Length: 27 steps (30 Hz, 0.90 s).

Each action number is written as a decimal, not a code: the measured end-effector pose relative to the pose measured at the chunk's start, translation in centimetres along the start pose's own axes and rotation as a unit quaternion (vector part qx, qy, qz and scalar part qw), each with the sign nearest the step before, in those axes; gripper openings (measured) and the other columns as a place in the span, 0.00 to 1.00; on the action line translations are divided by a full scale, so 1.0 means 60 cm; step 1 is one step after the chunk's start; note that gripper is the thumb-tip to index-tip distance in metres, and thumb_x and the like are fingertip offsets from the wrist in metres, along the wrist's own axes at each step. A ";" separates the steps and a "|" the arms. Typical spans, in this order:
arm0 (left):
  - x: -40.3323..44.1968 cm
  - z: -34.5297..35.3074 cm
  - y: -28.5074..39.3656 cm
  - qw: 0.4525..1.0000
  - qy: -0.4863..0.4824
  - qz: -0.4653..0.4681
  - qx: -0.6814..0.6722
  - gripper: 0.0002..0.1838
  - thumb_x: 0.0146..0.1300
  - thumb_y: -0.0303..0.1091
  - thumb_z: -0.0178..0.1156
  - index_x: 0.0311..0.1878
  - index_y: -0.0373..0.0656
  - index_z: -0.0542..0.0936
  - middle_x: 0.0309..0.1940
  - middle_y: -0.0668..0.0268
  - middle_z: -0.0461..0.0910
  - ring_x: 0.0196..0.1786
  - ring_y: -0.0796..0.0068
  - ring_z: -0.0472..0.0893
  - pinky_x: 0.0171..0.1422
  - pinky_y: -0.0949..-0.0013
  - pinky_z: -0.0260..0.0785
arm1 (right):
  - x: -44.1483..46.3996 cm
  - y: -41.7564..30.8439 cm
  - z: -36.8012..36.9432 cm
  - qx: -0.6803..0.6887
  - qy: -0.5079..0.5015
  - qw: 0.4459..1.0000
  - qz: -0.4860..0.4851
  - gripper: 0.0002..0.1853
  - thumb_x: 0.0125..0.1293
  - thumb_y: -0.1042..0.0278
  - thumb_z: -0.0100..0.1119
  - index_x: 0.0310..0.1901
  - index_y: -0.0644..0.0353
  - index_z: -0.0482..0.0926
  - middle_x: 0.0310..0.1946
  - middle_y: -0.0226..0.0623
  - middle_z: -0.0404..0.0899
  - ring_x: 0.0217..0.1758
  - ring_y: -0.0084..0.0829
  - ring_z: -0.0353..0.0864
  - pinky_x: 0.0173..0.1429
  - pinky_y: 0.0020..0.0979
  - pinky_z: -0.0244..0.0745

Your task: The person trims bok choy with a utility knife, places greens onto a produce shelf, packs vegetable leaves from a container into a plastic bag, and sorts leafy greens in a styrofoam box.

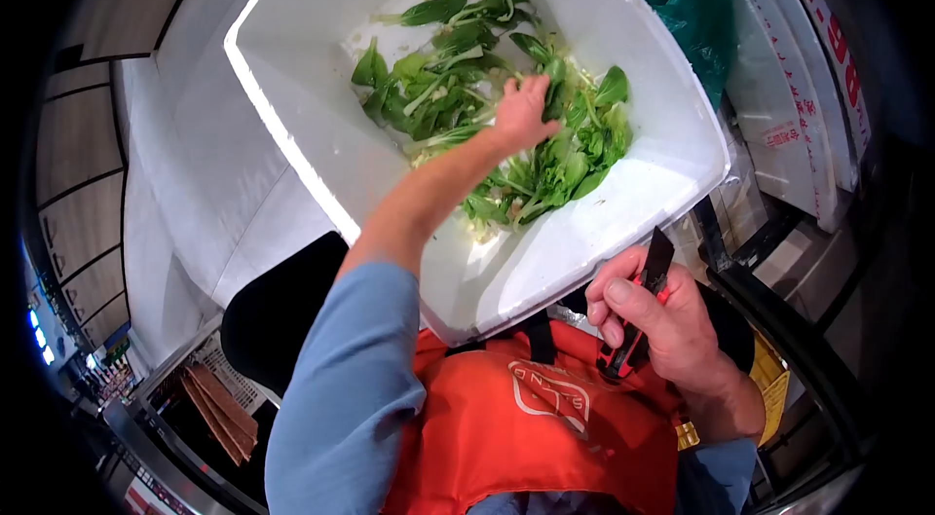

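Note:
Loose bok choy leaves and trimmings (429, 91) lie on the bottom of a deep white foam box (672, 106). My left hand (524, 114) reaches down into this box, over the middle of the greens. Its thumb stands apart from the fingers, which touch or hover just above the leaves; no held thing shows in it. Outside the near right wall, my right hand (672, 320) is closed around a red and black utility knife (633, 340). The dark blade is out and points up, towards the box rim.
A green plastic bag (687, 4) and white foam boards with red print (789, 87) stand at the right. Below them runs a black metal frame (779, 301). At lower left is a crate (219, 369) with brown cardboard pieces. My red apron (526, 427) is close to the box.

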<state>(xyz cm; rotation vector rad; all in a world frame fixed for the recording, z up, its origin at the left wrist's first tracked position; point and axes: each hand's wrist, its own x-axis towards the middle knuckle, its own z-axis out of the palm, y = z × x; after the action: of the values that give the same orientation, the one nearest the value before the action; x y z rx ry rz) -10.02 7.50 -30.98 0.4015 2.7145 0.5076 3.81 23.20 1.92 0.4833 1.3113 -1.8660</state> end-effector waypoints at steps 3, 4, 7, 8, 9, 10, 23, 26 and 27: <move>-0.012 0.012 0.022 0.995 -0.047 0.081 0.019 0.36 0.54 0.51 0.68 0.62 0.41 0.70 0.54 0.55 0.73 0.59 0.49 0.72 0.58 0.54 0.72 | 0.005 0.002 -0.002 0.001 -0.003 1.000 0.008 0.11 0.73 0.64 0.54 0.43 0.65 0.77 0.30 0.32 0.78 0.27 0.15 0.71 0.33 0.18 0.69; -0.016 0.015 0.029 0.994 -0.052 0.098 0.017 0.32 0.55 0.50 0.67 0.58 0.40 0.71 0.51 0.56 0.74 0.56 0.49 0.73 0.56 0.54 0.72 | 0.005 0.003 -0.002 0.000 -0.004 1.000 0.014 0.12 0.73 0.64 0.54 0.43 0.65 0.77 0.30 0.32 0.78 0.27 0.15 0.71 0.33 0.18 0.69; -0.026 0.007 0.026 0.982 -0.079 0.170 0.019 0.23 0.58 0.48 0.64 0.48 0.40 0.74 0.44 0.57 0.74 0.51 0.51 0.75 0.52 0.55 0.74 | 0.002 0.001 -0.002 -0.011 -0.004 1.000 0.019 0.12 0.73 0.63 0.54 0.43 0.65 0.77 0.30 0.33 0.78 0.28 0.15 0.72 0.33 0.19 0.69; -0.028 0.000 0.016 0.973 -0.098 0.210 0.022 0.21 0.60 0.48 0.63 0.47 0.40 0.74 0.44 0.57 0.74 0.50 0.52 0.76 0.51 0.56 0.74 | 0.002 0.001 -0.002 -0.013 -0.006 1.000 0.020 0.12 0.73 0.63 0.54 0.43 0.65 0.77 0.30 0.33 0.78 0.28 0.15 0.72 0.33 0.19 0.70; -0.031 -0.007 0.005 0.961 -0.117 0.249 0.024 0.20 0.61 0.47 0.62 0.46 0.40 0.74 0.44 0.57 0.74 0.50 0.53 0.76 0.51 0.56 0.74 | 0.001 0.001 -0.003 -0.014 -0.007 1.000 0.016 0.12 0.73 0.63 0.54 0.43 0.65 0.77 0.30 0.33 0.78 0.28 0.15 0.72 0.34 0.19 0.70; -0.032 -0.026 -0.002 0.954 -0.148 0.257 0.037 0.20 0.63 0.48 0.60 0.46 0.41 0.74 0.44 0.57 0.74 0.49 0.54 0.77 0.50 0.56 0.75 | 0.000 0.002 -0.005 -0.016 -0.008 1.000 0.013 0.12 0.73 0.63 0.54 0.43 0.65 0.77 0.30 0.33 0.78 0.28 0.15 0.72 0.34 0.19 0.70; 0.129 -0.131 -0.225 0.983 0.166 -0.065 -0.041 0.17 0.60 0.38 0.63 0.51 0.46 0.76 0.49 0.54 0.78 0.51 0.50 0.78 0.54 0.54 0.72 | 0.007 -0.008 -0.005 -0.007 0.005 0.998 0.067 0.10 0.72 0.65 0.54 0.43 0.64 0.78 0.31 0.33 0.78 0.28 0.15 0.72 0.34 0.19 0.69; 0.189 -0.097 -0.277 0.983 0.153 -0.099 -0.027 0.19 0.55 0.37 0.64 0.50 0.45 0.75 0.47 0.51 0.77 0.54 0.50 0.76 0.55 0.53 0.71 | 0.010 -0.022 -0.002 -0.055 0.005 0.995 0.086 0.09 0.72 0.66 0.53 0.43 0.65 0.77 0.31 0.35 0.79 0.29 0.17 0.74 0.35 0.21 0.70; 0.203 -0.094 -0.279 0.989 0.093 -0.115 -0.005 0.24 0.53 0.40 0.66 0.54 0.49 0.76 0.49 0.52 0.76 0.56 0.50 0.76 0.57 0.53 0.72 | 0.010 -0.022 -0.004 -0.058 0.002 0.994 0.092 0.10 0.73 0.66 0.53 0.44 0.65 0.77 0.32 0.34 0.80 0.29 0.16 0.74 0.35 0.21 0.70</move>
<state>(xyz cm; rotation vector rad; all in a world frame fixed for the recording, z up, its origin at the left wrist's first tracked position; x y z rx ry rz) -26.62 -5.09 -36.10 0.0366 2.8852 0.5162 2.40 23.38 2.21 0.5282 1.3232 -1.6283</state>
